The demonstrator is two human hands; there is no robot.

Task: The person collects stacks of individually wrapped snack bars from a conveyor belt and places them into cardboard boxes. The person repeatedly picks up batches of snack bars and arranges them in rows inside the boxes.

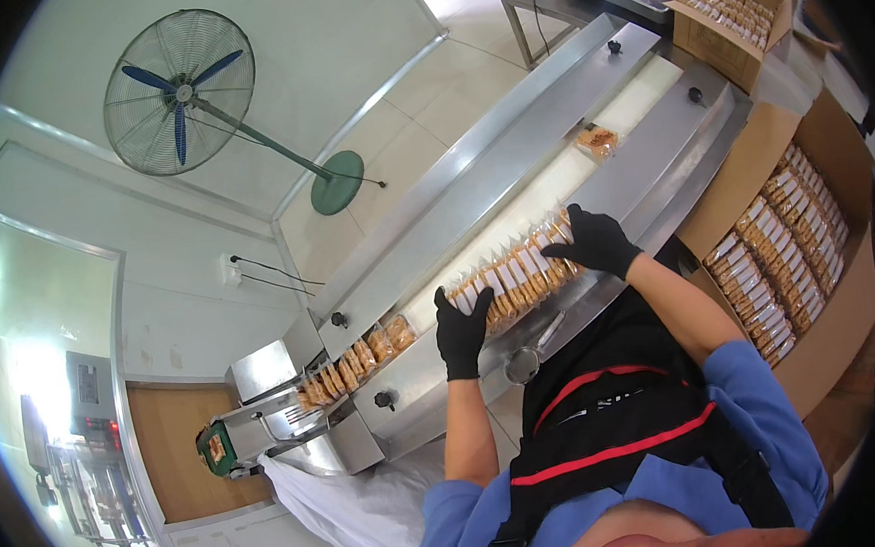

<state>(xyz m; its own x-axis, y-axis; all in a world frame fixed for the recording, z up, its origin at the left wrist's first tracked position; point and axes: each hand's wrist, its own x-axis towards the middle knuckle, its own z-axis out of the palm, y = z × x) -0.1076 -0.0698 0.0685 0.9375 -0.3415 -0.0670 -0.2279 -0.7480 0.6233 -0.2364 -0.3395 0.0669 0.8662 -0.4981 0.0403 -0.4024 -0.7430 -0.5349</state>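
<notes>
A row of clear-wrapped, golden-brown snack packets (514, 277) stands on edge, packed side by side on the metal side of the conveyor. My left hand (461, 332), in a black glove, presses on the row's left end with thumb and fingers apart around it. At the right end my right hand (596, 242), gloved the same way, holds the last packets. The row is squeezed between both hands. Further left, more packets (358, 361) come in a leaning line along the belt. One single packet (598, 141) lies on the belt beyond my right hand.
The steel conveyor (483, 195) with its white belt (637, 96) runs diagonally before me. A carton (813, 351) with packed rows stands at the right, another carton (719, 46) behind it. A round-ended metal tool (523, 365) lies at the near edge. A fan (337, 182) stands beyond.
</notes>
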